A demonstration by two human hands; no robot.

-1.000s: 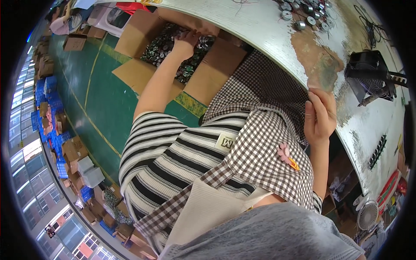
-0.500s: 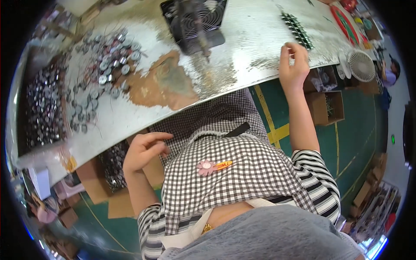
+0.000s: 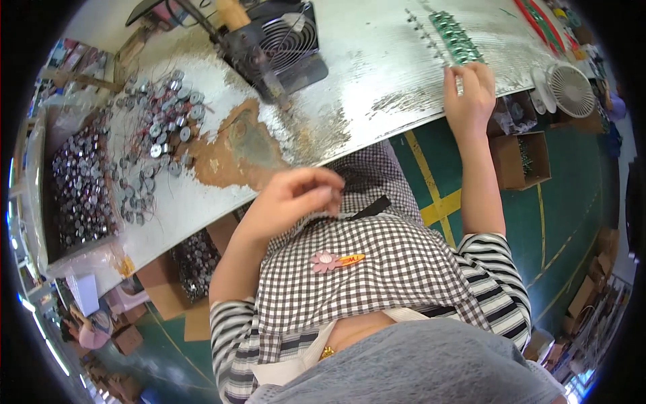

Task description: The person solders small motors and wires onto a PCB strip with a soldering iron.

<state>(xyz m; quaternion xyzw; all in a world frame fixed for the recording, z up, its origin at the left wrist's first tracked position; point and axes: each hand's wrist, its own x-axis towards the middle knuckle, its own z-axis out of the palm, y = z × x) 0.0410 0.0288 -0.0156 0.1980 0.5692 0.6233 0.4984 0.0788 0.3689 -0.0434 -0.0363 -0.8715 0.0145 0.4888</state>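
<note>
My right hand is at the near end of a green strip of small circuit boards on the right of the bench. Its thumb and fingers close on that end, and a pale sliver shows between them. Beside the strip lies a thin row of small dark parts. My left hand hovers over my lap by the bench edge, fingers bent and thumb apart, with nothing visible in it. A soldering iron with a wooden handle points toward me in front of a black fan.
Small round metal motors with wires lie heaped on the left of the bench, beside a bin full of more. A red-rimmed tray and a white fan are at the right. Cardboard boxes stand below.
My left hand has risen and moved right, toward the bench edge. My right hand has shifted slightly right onto the board strip. The thin row now shows apart from the green strip.
</note>
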